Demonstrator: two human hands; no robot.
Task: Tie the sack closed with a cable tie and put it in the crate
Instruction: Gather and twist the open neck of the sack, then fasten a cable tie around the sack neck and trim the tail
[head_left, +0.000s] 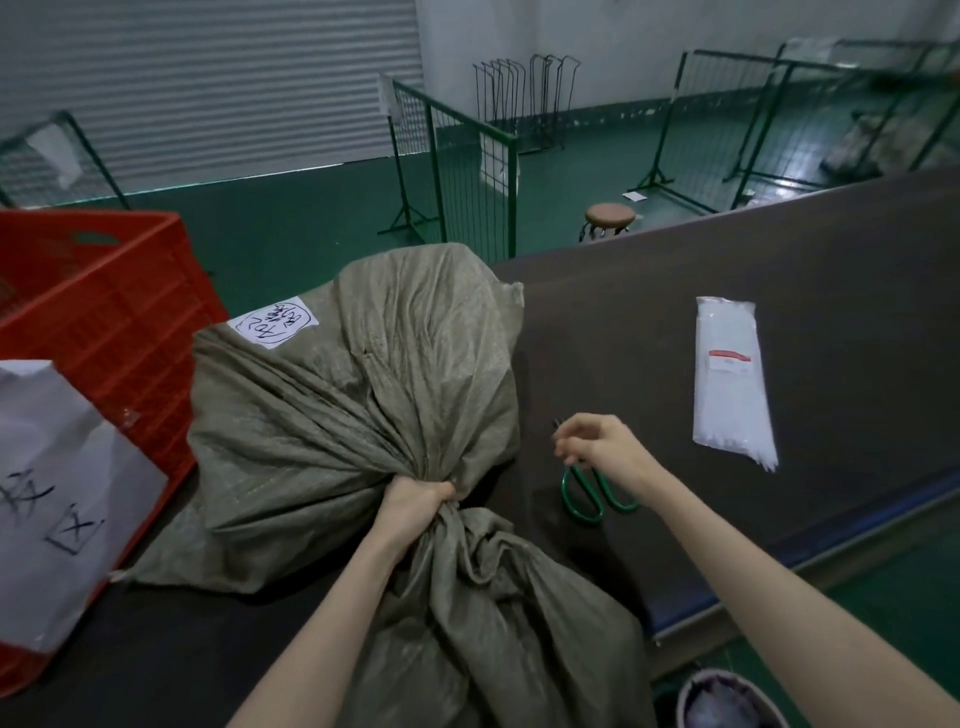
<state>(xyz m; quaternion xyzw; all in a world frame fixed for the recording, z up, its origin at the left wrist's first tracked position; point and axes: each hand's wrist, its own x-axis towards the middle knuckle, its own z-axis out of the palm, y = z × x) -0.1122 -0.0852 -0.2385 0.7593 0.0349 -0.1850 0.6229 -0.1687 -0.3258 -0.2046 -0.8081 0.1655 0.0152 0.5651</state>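
A bulging olive-green woven sack (353, 395) with a handwritten white label lies on the dark table (779, 312). My left hand (415, 506) is clenched around its gathered neck, and the loose mouth fabric spills toward me. My right hand (597, 441) hovers to the right of the sack with its fingers curled over the blades of green-handled scissors (597, 496). Whether it grips them is unclear. A clear packet of white cable ties (730, 374) lies further right on the table. The red plastic crate (104, 322) stands at the left, touching the sack.
A white sheet with handwriting (57, 493) hangs on the crate's near side. Beyond the table are a round brown stool (609, 215), green wire-mesh panels (457, 166) and a green floor. A round container (727, 701) sits below the table's near edge at the right.
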